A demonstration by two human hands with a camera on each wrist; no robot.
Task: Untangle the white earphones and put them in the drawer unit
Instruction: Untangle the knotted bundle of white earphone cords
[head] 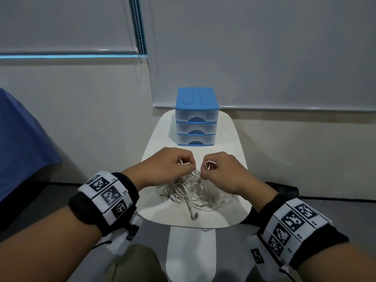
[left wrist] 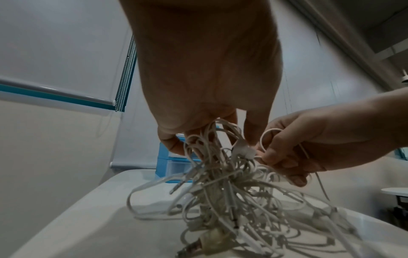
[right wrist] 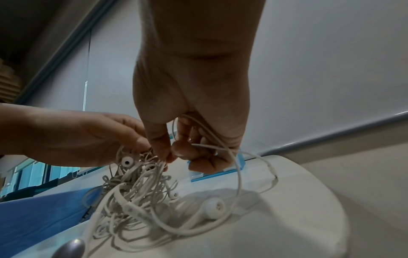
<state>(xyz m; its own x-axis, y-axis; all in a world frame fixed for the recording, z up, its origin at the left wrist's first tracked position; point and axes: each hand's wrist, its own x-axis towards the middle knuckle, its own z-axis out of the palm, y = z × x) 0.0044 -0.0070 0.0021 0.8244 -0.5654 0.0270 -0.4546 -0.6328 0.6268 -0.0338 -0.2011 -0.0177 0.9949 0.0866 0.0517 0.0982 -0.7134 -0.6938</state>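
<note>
- The white earphones (head: 189,190) are one big knotted wad sitting near the front of the small white table (head: 230,143), partly lifted off it at the top where the hands have them.
- The person's left hand (head: 166,165) has its fingers curled round a bunch of strands at the top left of the wad, and the left wrist view shows several cords running up into that pinch.
- The right hand (head: 221,169) is pinching right beside it, thumb and forefinger closed on a strand, with a loose loop of cord (head: 209,164) poking out over the fingers. The two hands are nearly touching.
- The drawer unit (head: 197,117) sits at the far end of the table, blue top, three clear drawers, all of them closed as far as the head view shows. So the putting-away part isn't started, this looks like the early untangling stage.
- Handling guess: the cords are super light, thin and floppy, and they'll snag on each other. Yanking probably just tightens the knots.
- An earbud (right wrist: 213,207) and a plug end (head: 161,194) lie free at the edges of the pile. Probably the best places to grab and feed back through the loops.
</note>
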